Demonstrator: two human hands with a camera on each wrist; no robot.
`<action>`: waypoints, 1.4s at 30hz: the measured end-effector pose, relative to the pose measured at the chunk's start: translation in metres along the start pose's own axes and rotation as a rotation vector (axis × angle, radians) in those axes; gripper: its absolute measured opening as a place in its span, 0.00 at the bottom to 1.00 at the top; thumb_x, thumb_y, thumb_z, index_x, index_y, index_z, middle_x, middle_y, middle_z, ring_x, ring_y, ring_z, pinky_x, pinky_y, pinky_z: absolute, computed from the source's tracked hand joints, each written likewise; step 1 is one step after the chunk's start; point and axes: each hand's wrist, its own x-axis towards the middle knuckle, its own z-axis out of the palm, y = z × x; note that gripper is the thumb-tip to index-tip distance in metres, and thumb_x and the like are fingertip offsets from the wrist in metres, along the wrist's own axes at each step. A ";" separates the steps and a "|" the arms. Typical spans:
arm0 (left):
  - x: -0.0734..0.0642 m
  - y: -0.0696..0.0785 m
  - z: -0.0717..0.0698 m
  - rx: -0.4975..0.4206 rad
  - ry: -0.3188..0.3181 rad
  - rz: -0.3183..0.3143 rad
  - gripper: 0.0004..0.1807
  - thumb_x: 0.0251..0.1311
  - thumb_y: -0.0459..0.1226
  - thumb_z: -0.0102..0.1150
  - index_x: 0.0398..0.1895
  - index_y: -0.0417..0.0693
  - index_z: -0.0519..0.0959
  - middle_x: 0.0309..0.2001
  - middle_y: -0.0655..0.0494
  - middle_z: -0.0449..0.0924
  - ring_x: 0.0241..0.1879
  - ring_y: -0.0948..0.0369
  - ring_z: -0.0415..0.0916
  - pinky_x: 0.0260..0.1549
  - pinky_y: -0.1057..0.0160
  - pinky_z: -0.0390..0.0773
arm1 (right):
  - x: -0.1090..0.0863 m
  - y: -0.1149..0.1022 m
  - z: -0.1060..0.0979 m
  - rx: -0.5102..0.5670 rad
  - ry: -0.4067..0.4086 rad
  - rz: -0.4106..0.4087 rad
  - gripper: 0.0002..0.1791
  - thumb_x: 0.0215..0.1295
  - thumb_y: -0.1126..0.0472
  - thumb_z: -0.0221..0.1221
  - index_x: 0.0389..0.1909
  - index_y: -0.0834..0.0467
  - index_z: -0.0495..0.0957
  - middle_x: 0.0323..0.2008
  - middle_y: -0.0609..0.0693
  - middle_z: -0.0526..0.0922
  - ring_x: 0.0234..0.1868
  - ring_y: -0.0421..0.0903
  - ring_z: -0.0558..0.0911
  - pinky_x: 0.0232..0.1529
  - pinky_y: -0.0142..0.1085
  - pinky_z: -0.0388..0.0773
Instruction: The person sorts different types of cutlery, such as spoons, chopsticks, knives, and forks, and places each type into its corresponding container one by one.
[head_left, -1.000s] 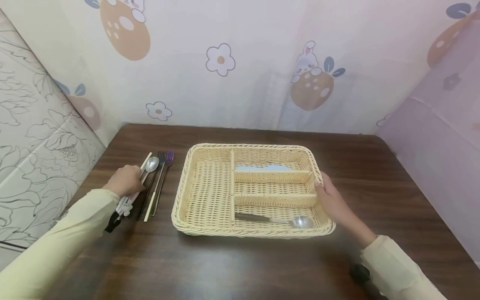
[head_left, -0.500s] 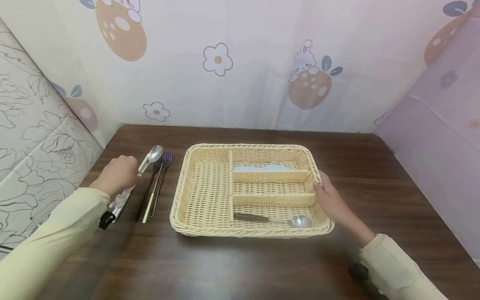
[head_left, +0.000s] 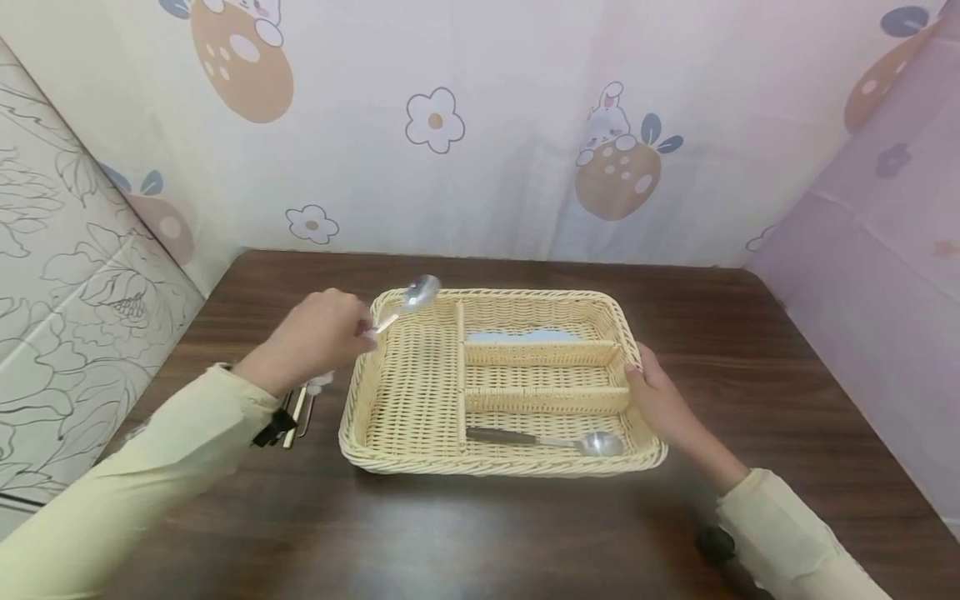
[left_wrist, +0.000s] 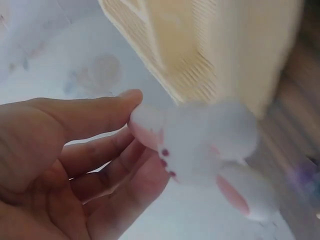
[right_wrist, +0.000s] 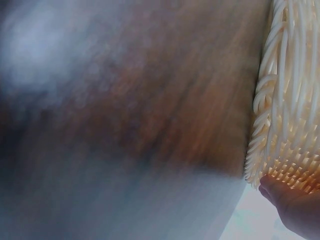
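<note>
My left hand (head_left: 318, 333) pinches a silver spoon (head_left: 420, 292) by its handle, above the left rim of a pale wicker basket (head_left: 502, 468). A white rabbit figure (left_wrist: 192, 145) with pink ears is on the handle, large in the left wrist view. The spoon's bowl points up and right, over the basket's far left corner. My right hand (head_left: 660, 396) grips the basket's right rim, thumb over the edge; the right wrist view shows the thumb at the weave. A dark-handled spoon (head_left: 600, 443) lies in the basket's near right compartment.
Slim cutlery handles (head_left: 296, 421) lie on the brown table (head_left: 480, 533) left of the basket, mostly hidden by my left arm. Something light blue (head_left: 525, 337) lies in the far right compartment. A patterned curtain (head_left: 510, 167) hangs behind the table.
My left hand has lifted the rabbit spoon from the cutlery at the left and carried it right, to the basket's left rim. The right hand and basket have stayed in place.
</note>
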 end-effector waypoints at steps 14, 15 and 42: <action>0.053 0.119 0.039 0.065 -0.162 0.373 0.07 0.53 0.36 0.68 0.24 0.46 0.78 0.23 0.61 0.75 0.25 0.64 0.71 0.29 0.69 0.73 | -0.002 0.001 -0.001 -0.038 0.019 -0.003 0.29 0.77 0.58 0.31 0.73 0.63 0.36 0.58 0.75 0.60 0.46 0.65 0.77 0.43 0.51 0.79; 0.056 0.126 0.042 0.070 -0.179 0.389 0.08 0.53 0.37 0.68 0.25 0.47 0.78 0.23 0.61 0.75 0.25 0.64 0.70 0.29 0.70 0.73 | -0.003 0.001 -0.001 -0.034 0.024 -0.006 0.29 0.77 0.58 0.32 0.73 0.63 0.37 0.59 0.75 0.59 0.46 0.65 0.77 0.43 0.51 0.79; 0.071 0.155 0.084 0.132 -0.362 0.453 0.16 0.51 0.34 0.68 0.19 0.50 0.68 0.23 0.62 0.69 0.24 0.66 0.65 0.25 0.74 0.69 | -0.002 -0.001 0.000 -0.038 0.033 -0.045 0.28 0.77 0.61 0.33 0.72 0.65 0.41 0.60 0.73 0.62 0.60 0.66 0.66 0.64 0.58 0.54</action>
